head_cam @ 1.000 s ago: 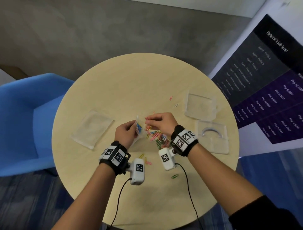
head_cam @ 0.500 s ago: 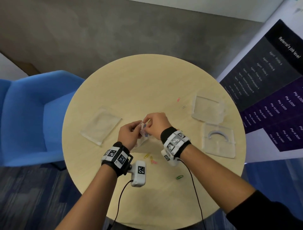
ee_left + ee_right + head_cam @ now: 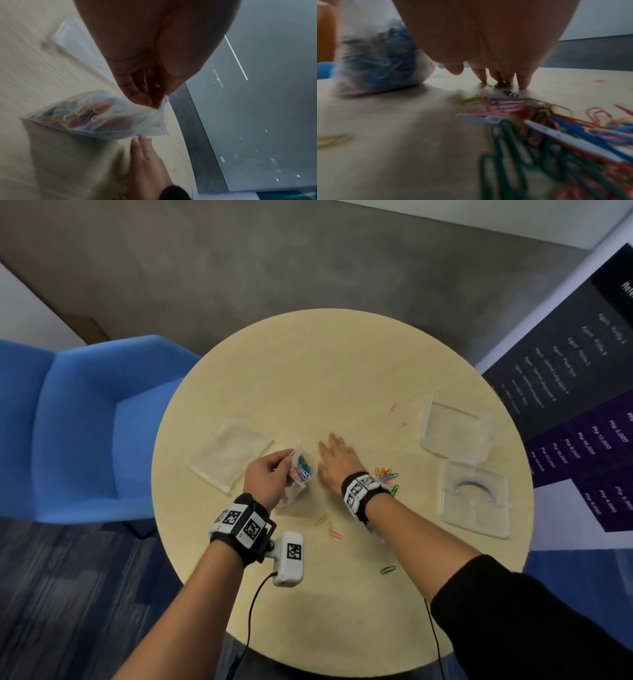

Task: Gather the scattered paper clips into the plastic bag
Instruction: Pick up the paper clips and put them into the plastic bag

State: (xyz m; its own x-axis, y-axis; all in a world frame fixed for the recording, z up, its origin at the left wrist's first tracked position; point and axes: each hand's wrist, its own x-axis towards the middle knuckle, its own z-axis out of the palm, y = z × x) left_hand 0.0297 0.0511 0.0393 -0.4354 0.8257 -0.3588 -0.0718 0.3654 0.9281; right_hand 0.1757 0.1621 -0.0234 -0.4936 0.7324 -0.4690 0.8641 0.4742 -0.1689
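Nearest the person, 1 green clip lies alone on the round table, and a little farther in 3 more, yellow and pink, sit between the 2 forearms. The left hand is raised just above the table, thumb and fingertips pinching the top edge of the plastic bag, which hangs open-mouthed with a bunch of coloured clips in its bottom. The right hand lies palm down beside the bag with its fingers straight and spread, their tips on the wood, gripping nothing. Just behind its wrist sits the main heap of paper clips, too tangled to count, perhaps a dozen or more showing. Beyond the hands, 1 pink clip and 1 pale clip lie well apart from the heap. 3 clear plastic cases rest on the table: 1 at the left and 2 at the right.
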